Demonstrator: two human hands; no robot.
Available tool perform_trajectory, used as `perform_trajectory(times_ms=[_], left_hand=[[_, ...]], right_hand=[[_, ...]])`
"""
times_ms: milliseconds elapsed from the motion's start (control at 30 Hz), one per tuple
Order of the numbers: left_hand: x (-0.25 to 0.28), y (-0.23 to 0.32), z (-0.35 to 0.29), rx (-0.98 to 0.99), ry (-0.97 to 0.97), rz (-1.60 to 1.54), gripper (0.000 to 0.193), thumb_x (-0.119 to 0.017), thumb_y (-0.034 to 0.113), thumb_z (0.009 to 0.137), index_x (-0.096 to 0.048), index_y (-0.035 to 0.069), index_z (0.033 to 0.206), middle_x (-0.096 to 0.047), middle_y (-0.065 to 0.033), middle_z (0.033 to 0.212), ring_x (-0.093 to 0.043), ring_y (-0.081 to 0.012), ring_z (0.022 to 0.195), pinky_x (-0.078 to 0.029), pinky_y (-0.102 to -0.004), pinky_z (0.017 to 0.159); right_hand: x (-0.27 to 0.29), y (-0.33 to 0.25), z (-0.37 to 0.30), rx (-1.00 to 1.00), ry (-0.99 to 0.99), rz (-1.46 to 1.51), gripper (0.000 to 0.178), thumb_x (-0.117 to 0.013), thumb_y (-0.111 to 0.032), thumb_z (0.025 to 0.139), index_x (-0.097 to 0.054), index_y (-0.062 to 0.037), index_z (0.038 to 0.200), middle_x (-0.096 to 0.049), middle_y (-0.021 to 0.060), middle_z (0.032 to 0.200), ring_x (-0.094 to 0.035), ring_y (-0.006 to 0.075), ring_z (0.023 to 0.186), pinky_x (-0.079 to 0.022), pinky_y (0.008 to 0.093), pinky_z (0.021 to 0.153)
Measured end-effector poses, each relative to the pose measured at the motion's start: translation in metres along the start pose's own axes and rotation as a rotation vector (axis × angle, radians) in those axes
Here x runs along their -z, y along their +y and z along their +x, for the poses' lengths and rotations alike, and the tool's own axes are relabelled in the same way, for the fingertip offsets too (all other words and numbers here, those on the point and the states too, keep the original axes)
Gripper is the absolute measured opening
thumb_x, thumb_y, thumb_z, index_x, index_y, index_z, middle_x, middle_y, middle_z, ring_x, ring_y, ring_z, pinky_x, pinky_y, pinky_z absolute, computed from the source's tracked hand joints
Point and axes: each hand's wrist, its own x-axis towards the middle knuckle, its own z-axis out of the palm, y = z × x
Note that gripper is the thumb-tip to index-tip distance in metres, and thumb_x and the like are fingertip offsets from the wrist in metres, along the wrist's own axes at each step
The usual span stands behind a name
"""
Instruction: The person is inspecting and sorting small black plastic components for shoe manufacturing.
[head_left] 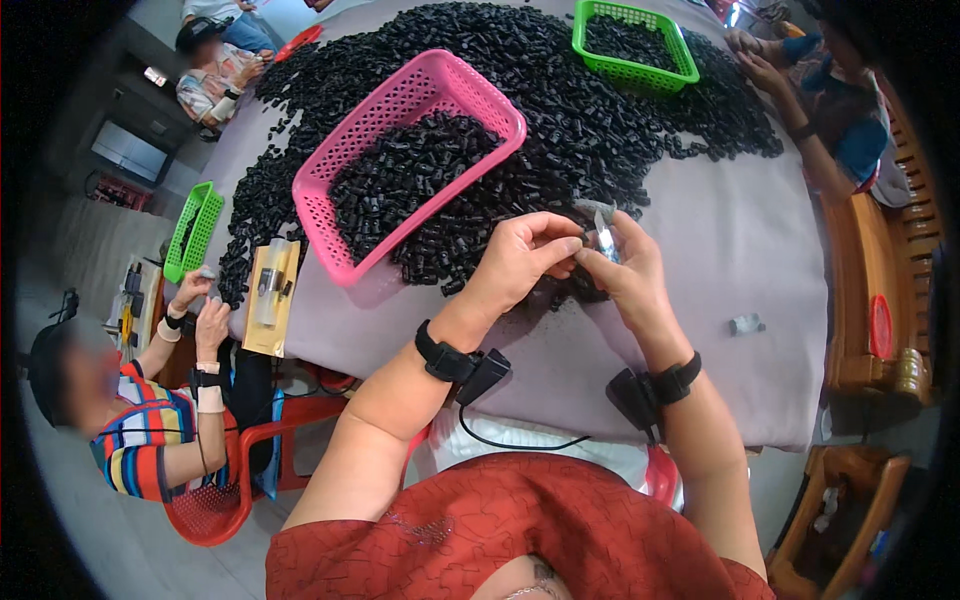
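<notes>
Both hands meet just in front of a large heap of small black plastic parts point(590, 120). My left hand point(520, 262) is closed, its thumb and forefinger pinched together; whatever they hold is too small or hidden to make out. Close beside it, my right hand point(630, 268) is closed around a small silver blade point(604, 238) that points away from me. Fine black crumbs lie on the grey cloth under my hands. A pink basket point(320, 235) filled with the same black parts stands to the left of my hands.
A green basket point(690, 68) sits at the far right, another green basket point(176, 262) at the left edge. A yellow board with a clear tube point(268, 280) lies left, a small grey cylinder point(745, 324) right. Co-workers sit left, far left and far right. Wooden furniture point(860, 290) stands right.
</notes>
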Motion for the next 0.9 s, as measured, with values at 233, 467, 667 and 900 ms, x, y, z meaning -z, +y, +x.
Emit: perform_trajectory(times_ms=[233, 467, 667, 900], left_hand=[[0.006, 0.006, 0.0, 0.052, -0.011, 0.015, 0.022, -0.07, 0.008, 0.086, -0.065, -0.002, 0.104, -0.068, -0.0069, 0.089, -0.066, -0.0106, 0.076, -0.055, -0.023, 0.069], [0.024, 0.0, 0.007, 0.167, -0.051, -0.492, 0.016, -0.058, 0.011, 0.094, -0.061, 0.004, 0.108, -0.066, -0.005, 0.091, -0.065, -0.013, 0.077, -0.057, -0.0258, 0.07], [0.022, 0.0, 0.006, 0.193, -0.08, -0.633, 0.016, -0.062, 0.013, 0.093, -0.061, 0.004, 0.106, -0.067, -0.0047, 0.089, -0.066, -0.0136, 0.076, -0.059, -0.0273, 0.068], [0.018, -0.003, 0.006, 0.197, -0.054, -0.672, 0.02, -0.062, 0.013, 0.092, -0.06, 0.005, 0.11, -0.066, -0.0045, 0.089, -0.067, -0.0141, 0.076, -0.059, -0.0273, 0.068]], right_hand=[[0.002, -0.001, 0.002, 0.004, -0.028, 0.008, 0.039, -0.07, -0.008, 0.08, -0.057, -0.0026, 0.117, -0.057, -0.0033, 0.081, -0.048, 0.0026, 0.062, -0.039, 0.0187, 0.051], [0.006, -0.005, 0.001, -0.04, -0.127, 0.22, 0.036, -0.063, -0.013, 0.09, -0.055, -0.0029, 0.123, -0.054, -0.0038, 0.077, -0.044, 0.0016, 0.058, -0.034, 0.0175, 0.049], [0.003, -0.008, -0.004, -0.01, -0.226, 0.136, 0.04, -0.066, -0.015, 0.089, -0.054, -0.0025, 0.125, -0.051, -0.0048, 0.074, -0.044, 0.0017, 0.058, -0.034, 0.0178, 0.048], [0.003, -0.008, -0.004, -0.036, -0.287, 0.173, 0.05, -0.068, -0.014, 0.087, -0.05, -0.0041, 0.132, -0.054, -0.0034, 0.075, -0.046, 0.0025, 0.06, -0.035, 0.0176, 0.05]])
